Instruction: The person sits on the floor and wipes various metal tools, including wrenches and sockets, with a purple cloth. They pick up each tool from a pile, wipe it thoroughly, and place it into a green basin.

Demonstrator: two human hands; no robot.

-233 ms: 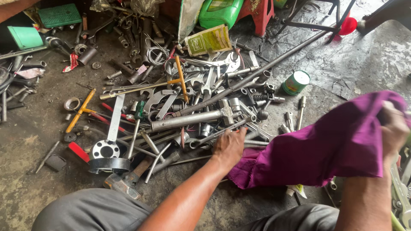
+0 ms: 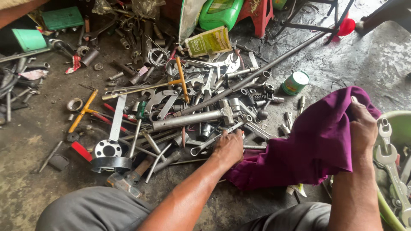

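Left hand (image 2: 229,147) reaches down into the pile of tools (image 2: 188,107), fingers curled on a thin spanner (image 2: 214,139). Right hand (image 2: 363,128) squeezes a purple cloth (image 2: 312,145) (it hangs between both hands). Sharp metal under the left hand could nick a finger. Just right of the right hand, spanners (image 2: 387,158) in a green tub (image 2: 400,124) could snag the cloth.

Left hand (image 2: 229,147) reaches forward and down, palm down; right hand (image 2: 363,126) raised, fingers (image 2: 357,112) curled shut.
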